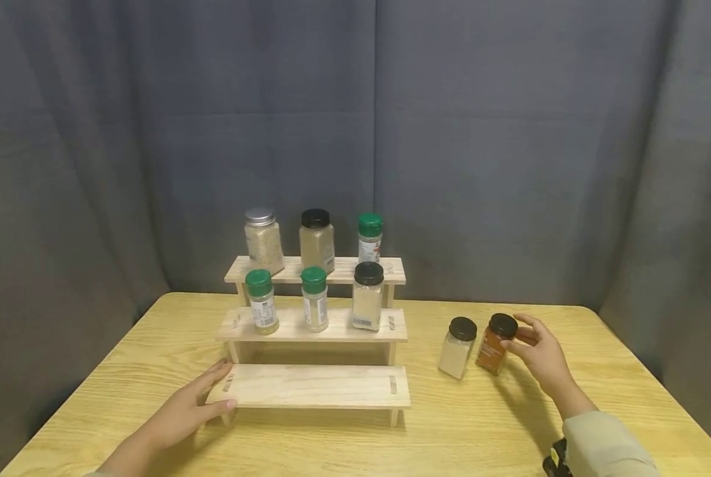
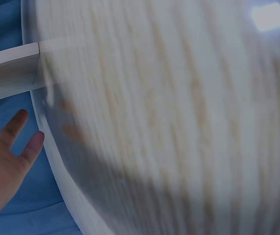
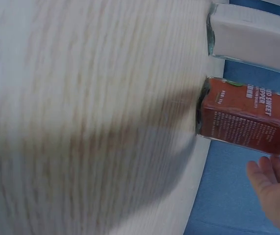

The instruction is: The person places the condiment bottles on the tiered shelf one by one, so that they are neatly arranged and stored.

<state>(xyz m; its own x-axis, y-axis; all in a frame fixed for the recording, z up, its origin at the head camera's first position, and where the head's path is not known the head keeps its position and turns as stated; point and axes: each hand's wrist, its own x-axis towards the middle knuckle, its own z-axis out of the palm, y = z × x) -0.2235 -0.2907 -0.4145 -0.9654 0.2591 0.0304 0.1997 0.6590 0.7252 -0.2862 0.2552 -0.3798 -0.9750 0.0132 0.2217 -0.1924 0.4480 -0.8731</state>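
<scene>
My left hand (image 1: pixel 185 405) rests at the left end of the lowest step of a three-step wooden rack (image 1: pixel 325 386). Its thumb lies at the front corner, the other fingers toward the back corner; the left wrist view shows these fingers (image 2: pixel 33 146) spread. On the right, my right hand (image 1: pixel 543 358) is at the side of a black-lidded jar of red-brown pepper powder (image 1: pixel 491 351), thumb near its front and fingers behind. In the right wrist view the fingers (image 3: pixel 257 177) are beside the pepper jar, not wrapped around it. The jar stands upright on the table.
A black-lidded jar of pale powder (image 1: pixel 455 351) stands just left of the pepper jar. Green-lidded shakers (image 1: pixel 264 311) and a pale jar (image 1: pixel 367 305) fill the middle step. More jars (image 1: pixel 316 248) stand on the top step. Grey curtains (image 1: pixel 480 165) surround the wooden table (image 1: pixel 450 430).
</scene>
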